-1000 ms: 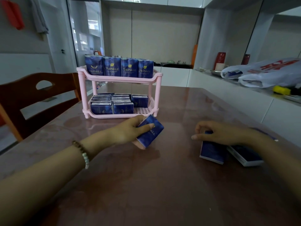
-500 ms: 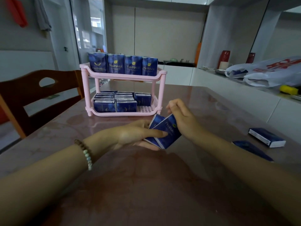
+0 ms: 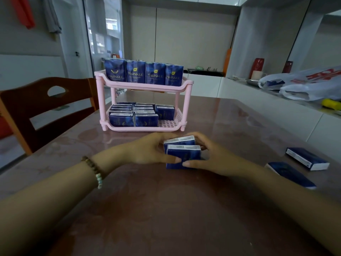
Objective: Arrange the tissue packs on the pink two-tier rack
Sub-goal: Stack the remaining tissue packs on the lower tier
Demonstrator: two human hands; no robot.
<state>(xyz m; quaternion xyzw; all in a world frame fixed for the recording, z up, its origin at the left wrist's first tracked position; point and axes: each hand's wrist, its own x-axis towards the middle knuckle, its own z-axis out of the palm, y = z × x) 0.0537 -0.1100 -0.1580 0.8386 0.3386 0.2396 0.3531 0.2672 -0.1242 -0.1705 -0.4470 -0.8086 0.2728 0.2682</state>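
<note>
2 tissue packs stand pressed together on edge at the middle of the worktop, clamped between both hands. The left hand closes on them from 9 o'clock, thumb on the near face and fingers curled behind; the right hand closes from 3 o'clock the same way, thumb tip touching the front pack low down. Neither hand is open; each grips the pair, apparently squaring it up.

At 12 o'clock from the hands sits the pink two-tier rack. Its top tier carries 4 upright TWINKLE packs side by side, filling the front row. The bottom tier holds 2 full columns of packs on edge at left and middle, plus 1 pack at the back of the right column, with bare pink grid in front of it.

2 loose packs lie flat on the worktop at 3 o'clock, well apart from the hands. Farther back at 2 o'clock, a white plastic bag rests on a side counter; I cannot tell whether it holds more packs.

By my reading the task is well past halfway: the open stretch of the bottom tier's right column looks like the place for the held pair, then the 2 loose ones.
</note>
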